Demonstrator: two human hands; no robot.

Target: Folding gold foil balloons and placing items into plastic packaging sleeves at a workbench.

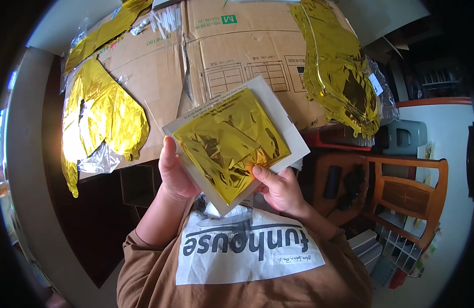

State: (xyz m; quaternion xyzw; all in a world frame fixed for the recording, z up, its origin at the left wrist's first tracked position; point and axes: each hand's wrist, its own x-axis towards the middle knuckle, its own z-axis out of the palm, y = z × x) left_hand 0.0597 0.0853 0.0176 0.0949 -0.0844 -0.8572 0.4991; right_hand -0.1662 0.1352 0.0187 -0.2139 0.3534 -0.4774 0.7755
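Tilted in front of my chest is a flat square packet (pixel 231 138): a folded gold foil sheet, probably a foil balloon, in a clear bag against a pale card. My left hand (pixel 175 172) grips its left edge, thumb upright along the side and fingers hidden behind. At the lower right edge my right hand (pixel 280 189) pinches the packet, its thumb pressed on the gold foil and its other fingers underneath. Printed lines run across the bag's upper strip. Beyond the packet lies a cardboard-covered table (pixel 154 72).
Flat gold foil balloons (pixel 100 110) lie on the left of the cardboard, with another large gold foil piece (pixel 337 66) at the right. Clear straws (pixel 166 19) sit at the far edge. A wooden chair (pixel 409 195) stands right, a grey plastic bin (pixel 404 137) behind it.
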